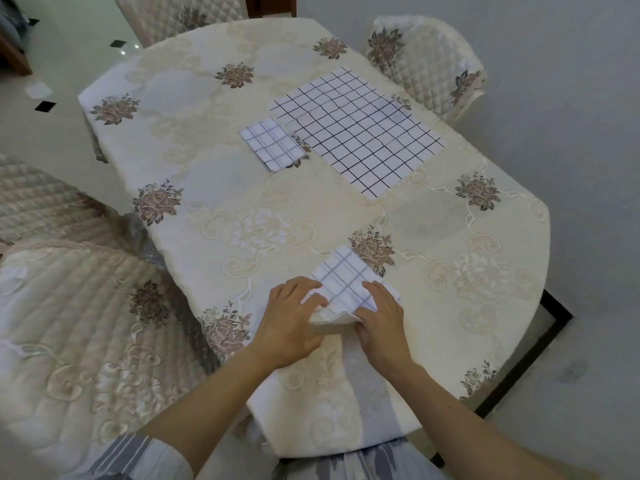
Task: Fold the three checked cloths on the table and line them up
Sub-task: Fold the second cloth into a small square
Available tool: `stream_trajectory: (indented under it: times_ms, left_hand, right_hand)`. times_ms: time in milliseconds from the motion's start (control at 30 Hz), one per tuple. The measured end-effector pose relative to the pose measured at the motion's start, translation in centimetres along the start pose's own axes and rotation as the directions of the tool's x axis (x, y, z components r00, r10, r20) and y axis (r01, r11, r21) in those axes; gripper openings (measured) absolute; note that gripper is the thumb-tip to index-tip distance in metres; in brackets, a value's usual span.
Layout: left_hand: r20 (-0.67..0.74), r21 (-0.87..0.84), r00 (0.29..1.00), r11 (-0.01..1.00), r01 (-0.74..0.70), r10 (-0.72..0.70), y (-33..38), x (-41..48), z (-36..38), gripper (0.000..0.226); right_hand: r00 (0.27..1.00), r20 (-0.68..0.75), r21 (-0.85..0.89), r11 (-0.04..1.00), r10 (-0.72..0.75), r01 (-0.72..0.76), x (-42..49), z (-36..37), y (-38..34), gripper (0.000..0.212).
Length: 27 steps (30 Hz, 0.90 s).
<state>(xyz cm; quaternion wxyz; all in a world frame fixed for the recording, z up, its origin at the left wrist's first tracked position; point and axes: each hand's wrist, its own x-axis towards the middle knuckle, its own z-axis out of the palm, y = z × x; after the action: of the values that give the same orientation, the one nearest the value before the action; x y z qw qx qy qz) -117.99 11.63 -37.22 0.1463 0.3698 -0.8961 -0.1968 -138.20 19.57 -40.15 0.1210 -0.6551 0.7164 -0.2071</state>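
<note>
i see the left fingers [313, 301] bent over the near left corner of the half-folded cloth [346, 278], thumb at its raised edge, so the left hand [289, 318] pinches that corner. the right fingers [377, 291] lie close together along the cloth's right side. the right hand [381, 327] has its thumb under the same raised near edge and pinches it too. between the two hands that edge stands a little off the counter [207, 188] and shows several layers. the far part of the cloth lies flat, and its far corner touches a brown flower printed on the cream cover. this cloth sits close to the counter's near edge, right in front of me. well beyond it, towards the middle of the counter, lies the folded cloth [273, 143], a small tidy rectangle with a grey check. just beside it on the right, corners nearly meeting, the spread cloth [360, 129] lies open and flat. it is much larger, white with a dark grid, and reaches towards the far right rim. both forearms come in bare from the bottom of the view, with a striped sleeve [138, 452] at the left elbow. quilted chairs stand round the counter: the far right chair [426, 64], the far chair [180, 19] and the near left chair [69, 323]. the pale floor [34, 140] shows at the upper left and the grey wall [571, 133] on the right.
</note>
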Motion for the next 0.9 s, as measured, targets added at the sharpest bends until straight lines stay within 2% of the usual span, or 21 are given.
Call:
stream_trajectory:
  times_ms: [67,167,300,333,433,600,700,767,900]
  left_hand:
    - [0.012,0.02,0.997,0.997,0.074,-0.075,-1.8,-0.4,-0.6,0.052]
    - [-0.005,0.008,0.989,0.989,0.147,-0.147,-3.9,-1.2,-1.3,0.039]
    - [-0.006,-0.034,0.994,0.994,0.106,-0.106,-4.2,-2.3,-1.5,0.027]
    - [-0.009,-0.033,0.995,0.995,0.098,-0.099,-3.9,-2.8,-1.5,0.025]
    - [-0.004,-0.035,0.998,0.997,0.067,-0.067,-3.2,-4.6,-1.4,0.019]
    - [0.023,-0.087,0.999,0.996,0.036,-0.035,-2.8,-6.1,-0.9,0.023]
    - [0.009,-0.086,0.999,0.995,0.049,-0.048,-3.1,-6.2,-0.3,0.023]
    - [0.011,-0.038,0.995,0.994,0.099,-0.098,-3.8,-6.3,0.3,0.03]
    - [0.086,0.072,0.964,0.967,0.244,-0.25,-5.2,-6.0,1.0,0.067]
  right_hand:
    - [0.999,-0.017,0.05,0.998,-0.039,0.04,0.0,-0.3,0.5,0.023]
    - [0.993,-0.073,0.14,0.984,-0.096,0.106,0.1,-0.8,0.9,0.034]
    - [0.978,-0.159,0.172,0.972,-0.135,0.162,0.4,-0.6,1.3,0.013]
    - [0.979,-0.16,0.176,0.972,-0.126,0.154,0.5,-0.4,1.4,0.014]
    - [0.989,-0.114,0.198,0.974,-0.09,0.112,0.6,0.5,1.7,0.025]
    - [1.0,-0.012,0.144,0.99,-0.005,0.007,0.0,1.4,2.0,0.007]
    - [0.999,0.044,0.108,0.994,0.004,-0.009,-0.3,1.8,2.5,0.023]
    - [0.997,0.072,0.097,0.994,0.035,-0.042,-0.5,1.8,2.6,0.029]
    - [0.992,0.086,0.072,0.993,0.091,-0.097,-0.9,1.8,2.3,0.022]
